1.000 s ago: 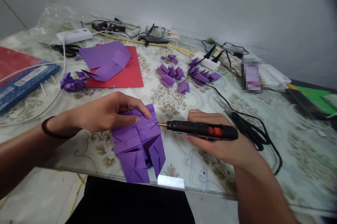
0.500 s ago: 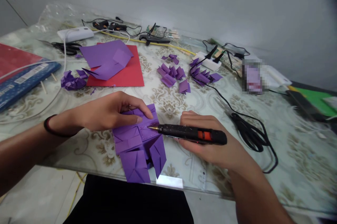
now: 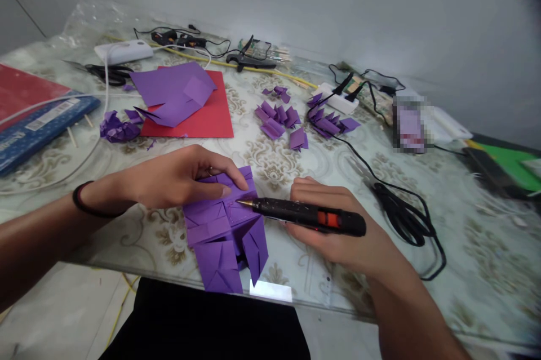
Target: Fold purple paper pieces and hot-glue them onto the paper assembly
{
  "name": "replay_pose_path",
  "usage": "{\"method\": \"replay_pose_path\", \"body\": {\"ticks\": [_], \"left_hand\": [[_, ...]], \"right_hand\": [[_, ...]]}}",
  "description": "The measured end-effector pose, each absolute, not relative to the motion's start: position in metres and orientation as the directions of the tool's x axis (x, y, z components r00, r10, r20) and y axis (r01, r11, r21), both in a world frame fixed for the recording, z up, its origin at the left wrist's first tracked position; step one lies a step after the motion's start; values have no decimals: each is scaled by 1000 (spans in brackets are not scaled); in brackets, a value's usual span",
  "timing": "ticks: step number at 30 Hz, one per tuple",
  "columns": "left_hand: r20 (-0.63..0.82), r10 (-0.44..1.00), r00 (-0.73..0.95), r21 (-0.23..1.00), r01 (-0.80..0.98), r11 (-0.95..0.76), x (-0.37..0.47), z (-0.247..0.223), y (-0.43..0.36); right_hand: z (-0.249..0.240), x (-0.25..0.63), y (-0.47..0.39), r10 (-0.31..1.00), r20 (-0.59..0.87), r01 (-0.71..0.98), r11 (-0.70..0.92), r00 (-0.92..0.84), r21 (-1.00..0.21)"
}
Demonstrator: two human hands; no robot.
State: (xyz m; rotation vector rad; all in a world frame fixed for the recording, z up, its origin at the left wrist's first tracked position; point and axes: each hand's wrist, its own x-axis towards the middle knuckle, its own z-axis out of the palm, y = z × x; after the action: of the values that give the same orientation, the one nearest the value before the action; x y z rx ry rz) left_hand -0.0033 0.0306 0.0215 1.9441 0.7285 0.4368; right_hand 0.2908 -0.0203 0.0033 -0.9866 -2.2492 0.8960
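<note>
Paper, pressed by the unclenched left hand, apparently undergoes gluing with the gun that the right hand grips, and next needs steady aim.

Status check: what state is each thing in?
Left hand: touching folded purple paper
Right hand: gripping glue gun
Glue gun: nozzle over folded purple paper
Paper wad: crumpled
Purple sheet: overlapping red sheet
Power strip: two plugs inserted
Black cord: partly coiled
Scissors: blade state unclear
</note>
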Motion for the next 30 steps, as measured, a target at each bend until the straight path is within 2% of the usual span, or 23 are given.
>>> {"method": "replay_pose_path", "body": {"ticks": [12, 19, 30], "left_hand": [[-4, 667, 745, 878, 322, -355, -4, 24, 31], [-18, 663, 748, 880, 327, -344, -4, 24, 31], [13, 657, 754, 876, 308, -371, -5, 22, 32]], "right_hand": [[4, 302, -19, 791, 199, 456, 516, -579, -725], [5, 295, -20, 755, 254, 383, 555, -604, -739], [3, 290, -20, 726, 251, 358, 572, -640, -738]]}}
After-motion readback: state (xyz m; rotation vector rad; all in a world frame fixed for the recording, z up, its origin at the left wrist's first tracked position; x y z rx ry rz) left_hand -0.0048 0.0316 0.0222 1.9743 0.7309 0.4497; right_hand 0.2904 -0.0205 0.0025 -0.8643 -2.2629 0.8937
